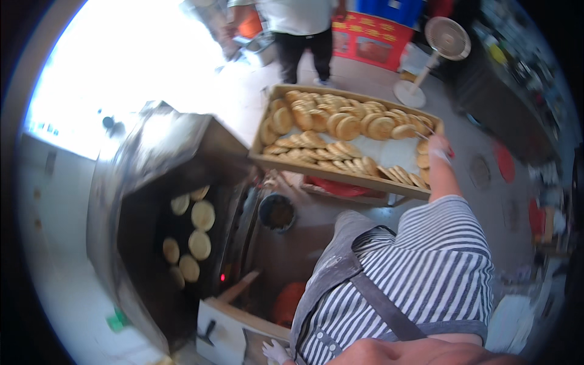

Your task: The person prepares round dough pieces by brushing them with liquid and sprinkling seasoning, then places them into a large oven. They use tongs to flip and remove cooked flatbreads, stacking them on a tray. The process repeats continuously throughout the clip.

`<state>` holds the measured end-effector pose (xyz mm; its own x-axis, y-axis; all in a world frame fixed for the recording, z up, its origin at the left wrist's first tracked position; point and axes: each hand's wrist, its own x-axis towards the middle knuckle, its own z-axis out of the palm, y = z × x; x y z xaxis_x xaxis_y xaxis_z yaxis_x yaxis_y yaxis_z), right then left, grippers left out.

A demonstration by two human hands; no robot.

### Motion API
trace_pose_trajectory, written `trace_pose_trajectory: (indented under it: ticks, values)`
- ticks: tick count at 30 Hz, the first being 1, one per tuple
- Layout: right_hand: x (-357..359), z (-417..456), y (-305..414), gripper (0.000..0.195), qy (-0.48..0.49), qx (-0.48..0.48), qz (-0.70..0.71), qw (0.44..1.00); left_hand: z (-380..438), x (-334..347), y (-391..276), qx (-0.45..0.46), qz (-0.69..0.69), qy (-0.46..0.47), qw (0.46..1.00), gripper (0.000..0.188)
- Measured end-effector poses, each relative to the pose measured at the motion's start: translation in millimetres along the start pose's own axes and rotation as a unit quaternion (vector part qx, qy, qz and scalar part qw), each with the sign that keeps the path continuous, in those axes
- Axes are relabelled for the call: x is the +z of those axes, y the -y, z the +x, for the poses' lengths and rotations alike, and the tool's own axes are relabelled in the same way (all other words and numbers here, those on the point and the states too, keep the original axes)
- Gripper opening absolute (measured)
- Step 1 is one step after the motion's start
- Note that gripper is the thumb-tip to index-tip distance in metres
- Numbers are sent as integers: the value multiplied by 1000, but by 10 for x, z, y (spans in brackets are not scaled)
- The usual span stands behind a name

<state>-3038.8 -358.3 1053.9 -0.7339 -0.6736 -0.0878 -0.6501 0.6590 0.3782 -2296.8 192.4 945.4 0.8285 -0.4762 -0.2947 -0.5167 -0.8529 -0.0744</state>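
Note:
My right hand (439,147), in a thin clear glove, reaches out over the right end of a wooden tray (337,174). It grips a pair of slim metal tongs (423,135), whose tips are at the golden flatbreads (382,128) there. Rows of these breads lean against one another along the tray's sides, with white lining showing between. My left hand (275,351), gloved in white, is low in the view by a wood-edged counter (255,315); its fingers are spread and I see nothing in them. Several pale flatbreads (200,245) lie on the dark griddle (205,283) under a metal hood.
The metal hood (155,155) stands over the griddle at left. A dark bucket (277,212) is on the floor beneath the tray's near side. Beyond the tray stands a person (301,27). A pedestal fan (447,39) stands at the back right, beside a red sign (374,43).

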Motion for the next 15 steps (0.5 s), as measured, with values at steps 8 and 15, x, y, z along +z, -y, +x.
trace_pose_trajectory:
  ticks: [8,15]
  values:
    - [771,-994,356,25,83,27,36,996,347,-504,-358,17,-3,44,999,53]
    - [1076,-975,302,27,70,9,113,991,540,199,36,59,20,49,997,54]
